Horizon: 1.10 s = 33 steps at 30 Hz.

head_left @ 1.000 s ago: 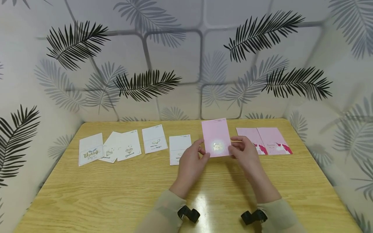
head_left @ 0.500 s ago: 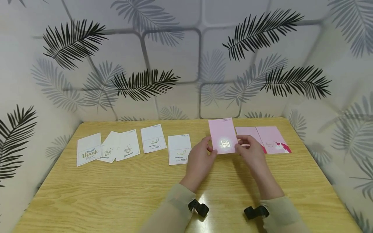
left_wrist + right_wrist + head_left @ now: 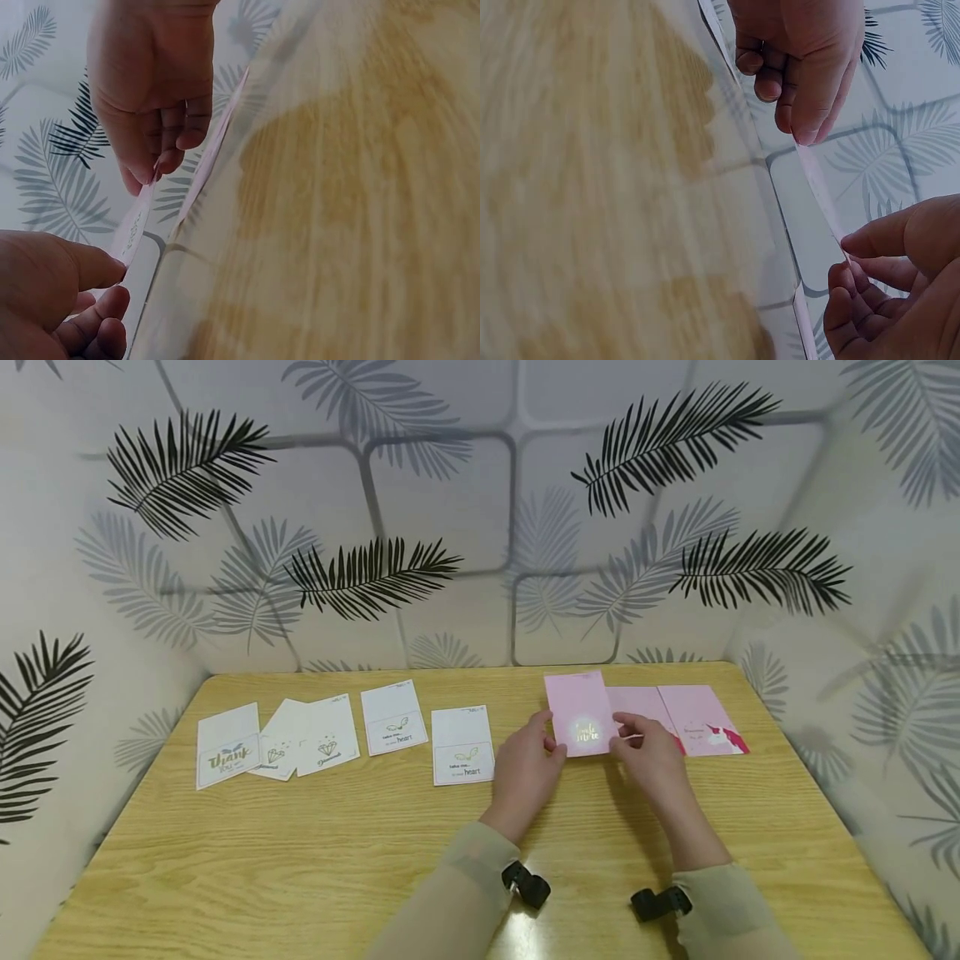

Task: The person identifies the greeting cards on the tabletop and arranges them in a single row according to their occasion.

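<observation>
A pink card (image 3: 577, 702) with shiny "Smile More" lettering is held just above the table, tilted toward the head camera. My left hand (image 3: 525, 772) pinches its lower left edge between thumb and fingers. At the lower right edge my right hand (image 3: 651, 760) pinches the same card. Both wrist views show the card nearly edge-on, a thin pink strip (image 3: 135, 225) between the two hands. Two pink unicorn cards (image 3: 697, 718) lie side by side at the right; the nearer one is partly hidden behind the right hand and the held card.
Left of my hands, white cards lie in a row: two "take me to your heart" cards (image 3: 462, 747), two overlapping diamond cards (image 3: 327, 735) and a "Thank you" card (image 3: 228, 747). The wooden table (image 3: 300, 860) meets a leaf-patterned backdrop (image 3: 450, 510) at its far edge.
Both hands have carried the pink card to the right, the left hand further than the right. In the last half second the card has come down slightly, beside the unicorn cards.
</observation>
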Each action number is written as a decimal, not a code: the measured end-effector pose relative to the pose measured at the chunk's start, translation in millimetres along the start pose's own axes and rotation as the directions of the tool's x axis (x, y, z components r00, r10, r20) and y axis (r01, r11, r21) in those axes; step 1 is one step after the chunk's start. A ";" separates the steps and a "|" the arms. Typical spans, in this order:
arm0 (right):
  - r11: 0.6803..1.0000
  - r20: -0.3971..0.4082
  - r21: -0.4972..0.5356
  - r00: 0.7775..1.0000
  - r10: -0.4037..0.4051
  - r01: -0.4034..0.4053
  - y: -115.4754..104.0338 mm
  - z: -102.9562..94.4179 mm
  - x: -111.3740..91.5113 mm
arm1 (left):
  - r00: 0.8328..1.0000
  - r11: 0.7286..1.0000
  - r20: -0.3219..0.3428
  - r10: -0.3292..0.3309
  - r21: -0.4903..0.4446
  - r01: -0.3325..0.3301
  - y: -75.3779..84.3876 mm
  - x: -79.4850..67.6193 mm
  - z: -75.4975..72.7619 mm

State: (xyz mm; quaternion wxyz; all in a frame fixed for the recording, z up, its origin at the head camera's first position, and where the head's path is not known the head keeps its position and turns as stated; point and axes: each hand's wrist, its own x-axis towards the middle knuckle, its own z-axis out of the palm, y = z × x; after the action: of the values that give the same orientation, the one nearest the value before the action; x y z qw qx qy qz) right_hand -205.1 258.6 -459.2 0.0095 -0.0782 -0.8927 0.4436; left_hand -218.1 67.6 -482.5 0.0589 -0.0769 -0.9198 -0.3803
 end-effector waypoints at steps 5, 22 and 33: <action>0.998 0.023 -0.065 1.000 -0.021 0.022 5.8 1.7 2.7 | 1.000 1.000 0.007 0.005 0.030 -0.006 -2.8 1.8 4.6; 0.989 0.098 -0.150 0.995 0.001 0.014 8.5 0.0 1.3 | 0.996 0.981 0.001 0.092 0.169 -0.091 -3.1 7.6 10.7; 0.970 0.112 -0.225 0.992 -0.062 0.086 13.7 3.1 3.0 | 0.996 0.967 0.022 0.086 0.239 -0.089 0.7 9.5 13.4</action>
State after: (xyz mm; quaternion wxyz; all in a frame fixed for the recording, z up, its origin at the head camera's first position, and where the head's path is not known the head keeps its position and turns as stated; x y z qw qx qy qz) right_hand -206.5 264.8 -472.1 -0.0298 -0.0221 -0.9396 0.3402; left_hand -227.9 78.6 -489.8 0.0792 -0.1119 -0.9549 -0.2632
